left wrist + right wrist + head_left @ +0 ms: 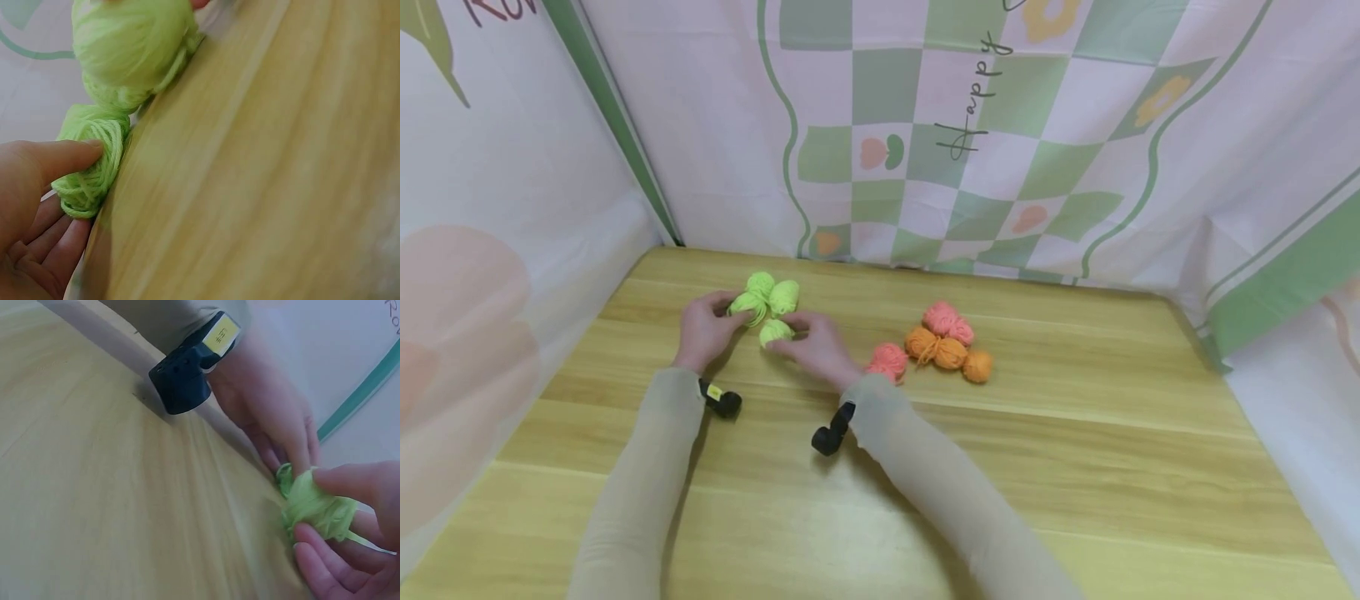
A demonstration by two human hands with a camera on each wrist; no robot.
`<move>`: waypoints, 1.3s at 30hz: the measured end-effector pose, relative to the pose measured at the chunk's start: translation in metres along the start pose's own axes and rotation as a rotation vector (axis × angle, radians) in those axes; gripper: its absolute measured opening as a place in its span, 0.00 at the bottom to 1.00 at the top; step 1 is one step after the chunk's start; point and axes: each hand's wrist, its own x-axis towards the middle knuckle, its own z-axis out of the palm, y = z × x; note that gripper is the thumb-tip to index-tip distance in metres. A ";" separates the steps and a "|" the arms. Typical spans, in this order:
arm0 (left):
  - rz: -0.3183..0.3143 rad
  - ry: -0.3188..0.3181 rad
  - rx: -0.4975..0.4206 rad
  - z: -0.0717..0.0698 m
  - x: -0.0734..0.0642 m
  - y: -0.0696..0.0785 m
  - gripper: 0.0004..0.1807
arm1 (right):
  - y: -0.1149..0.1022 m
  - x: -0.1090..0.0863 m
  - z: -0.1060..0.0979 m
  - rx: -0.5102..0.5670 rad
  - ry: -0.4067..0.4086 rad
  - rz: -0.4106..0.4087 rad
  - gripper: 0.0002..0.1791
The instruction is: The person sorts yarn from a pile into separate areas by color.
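Note:
Several lime-green yarn balls sit together toward the back left of the table. My left hand [703, 332] pinches the leftmost green yarn ball [87, 162] between thumb and fingers, its strands loosely wound. Just right of it, my right hand [822, 346] grips the nearest green yarn ball [320, 509], thumb on one side and fingers on the other. Behind these lie two more green yarn balls, one at the back [761, 284] and one to the right [786, 297]. In the right wrist view, my left hand partly hides behind the held ball.
Right of my right hand lie orange yarn balls [951, 353] and pink yarn balls [947, 322], with another pink ball [889, 360] partly hidden by my right wrist. The wooden table [1112, 417] meets a printed cloth [880, 200] at the back and cloth at both sides.

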 end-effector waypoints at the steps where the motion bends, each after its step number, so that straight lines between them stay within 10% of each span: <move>1: 0.001 0.000 -0.001 0.000 0.000 0.000 0.22 | 0.000 0.001 0.002 0.011 0.015 0.005 0.29; 22: -0.060 -0.004 -0.088 0.000 -0.003 0.000 0.29 | -0.005 0.003 0.017 0.127 0.094 0.079 0.38; 28: -0.026 -0.140 -0.139 -0.008 -0.005 -0.004 0.44 | -0.005 -0.003 0.009 0.150 0.063 0.091 0.40; 39: -0.059 -0.176 -0.133 -0.015 -0.005 0.008 0.54 | -0.040 -0.015 -0.042 0.142 0.095 -0.111 0.37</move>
